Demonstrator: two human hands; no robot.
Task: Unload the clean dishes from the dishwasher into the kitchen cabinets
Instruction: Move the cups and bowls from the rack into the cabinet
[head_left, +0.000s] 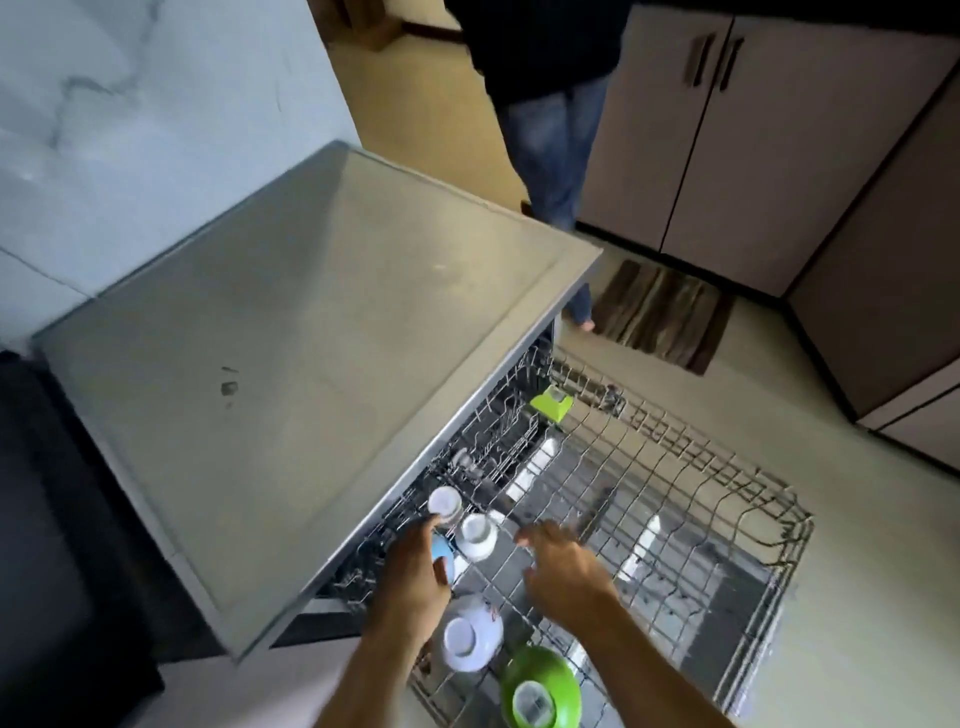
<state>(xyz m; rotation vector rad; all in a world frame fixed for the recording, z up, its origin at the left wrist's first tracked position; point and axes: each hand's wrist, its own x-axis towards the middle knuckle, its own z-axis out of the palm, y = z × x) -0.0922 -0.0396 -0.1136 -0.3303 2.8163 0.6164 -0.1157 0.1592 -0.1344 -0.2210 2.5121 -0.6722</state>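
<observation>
Your left hand (415, 561) already curls round the blue cup (442, 555), just left of the white cup (477, 535), while your open right hand (558, 564) hovers right of it.

Low in the frame, the wire rack (649, 499) stands pulled out from under the grey countertop (322, 364). The left hand (415, 566) curls round a pale blue cup (442, 553) — just beside two upturned white cups (477, 535). The right hand (561, 566) hovers over the rack, fingers loose. A green bowl (540, 686) sits at bottom centre — another person's jeans (556, 150) at upper middle.
</observation>
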